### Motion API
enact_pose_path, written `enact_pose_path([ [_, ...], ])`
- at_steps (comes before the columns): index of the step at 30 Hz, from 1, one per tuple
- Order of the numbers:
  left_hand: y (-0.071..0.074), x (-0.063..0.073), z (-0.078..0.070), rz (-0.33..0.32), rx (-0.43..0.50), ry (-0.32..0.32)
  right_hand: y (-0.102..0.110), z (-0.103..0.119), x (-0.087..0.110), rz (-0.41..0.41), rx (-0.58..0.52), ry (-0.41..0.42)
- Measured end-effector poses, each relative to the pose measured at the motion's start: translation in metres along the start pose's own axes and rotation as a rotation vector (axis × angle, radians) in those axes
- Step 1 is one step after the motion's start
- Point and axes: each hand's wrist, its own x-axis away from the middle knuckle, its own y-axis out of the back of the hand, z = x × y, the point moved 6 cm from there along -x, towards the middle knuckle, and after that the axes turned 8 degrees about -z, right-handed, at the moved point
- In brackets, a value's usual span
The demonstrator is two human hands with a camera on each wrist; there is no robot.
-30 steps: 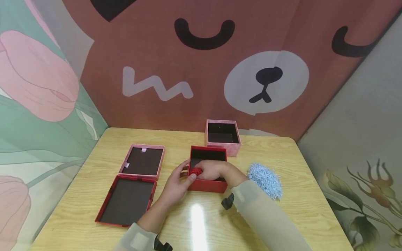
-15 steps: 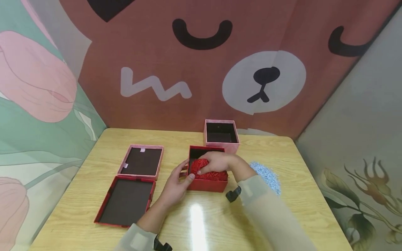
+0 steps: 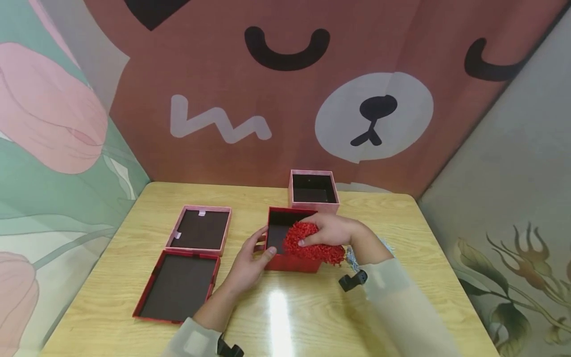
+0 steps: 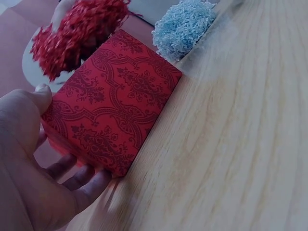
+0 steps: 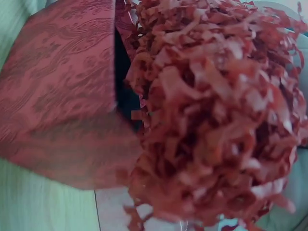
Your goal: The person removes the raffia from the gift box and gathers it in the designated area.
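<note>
My right hand (image 3: 335, 230) grips a clump of red shredded paper (image 3: 308, 248), raised over the front right rim of a red box (image 3: 292, 264). In the right wrist view the clump (image 5: 211, 110) hides the hand. With thumb at the front left corner and fingers along the side, my left hand (image 3: 246, 264) holds the box. Its dark inside shows in the head view, and the left wrist view shows its patterned red wall (image 4: 115, 96). Blue shredded paper (image 4: 185, 29) lies to the right of the box, mostly behind my right wrist in the head view.
Behind the red box stands an open pink box (image 3: 314, 206) with a dark inside. On the left, a pink lid (image 3: 202, 230) and a red lid (image 3: 178, 287) lie inside-up. The wooden table (image 3: 250, 198) meets printed walls at the back and sides.
The red shredded paper has come up out of the red box in my right hand and moved right over the rim. My left hand has stayed at the box.
</note>
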Motion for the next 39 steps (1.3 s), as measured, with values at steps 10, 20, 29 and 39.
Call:
enact_pose_path([
  [10,0.000,0.000,0.000,0.000,-0.024,0.016,-0.006,-0.016,0.042,-0.023,-0.092,0.003],
  [20,-0.001,0.000,0.001,0.006,-0.018,0.006,-0.025,-0.030,0.078,-0.053,-0.104,0.088],
  [29,-0.001,0.000,0.001,0.001,-0.027,0.019,-0.042,-0.045,0.103,-0.120,-0.020,0.097],
  [39,0.000,0.000,0.002,0.003,-0.025,0.019,-0.059,-0.066,0.116,-0.298,0.247,0.062],
])
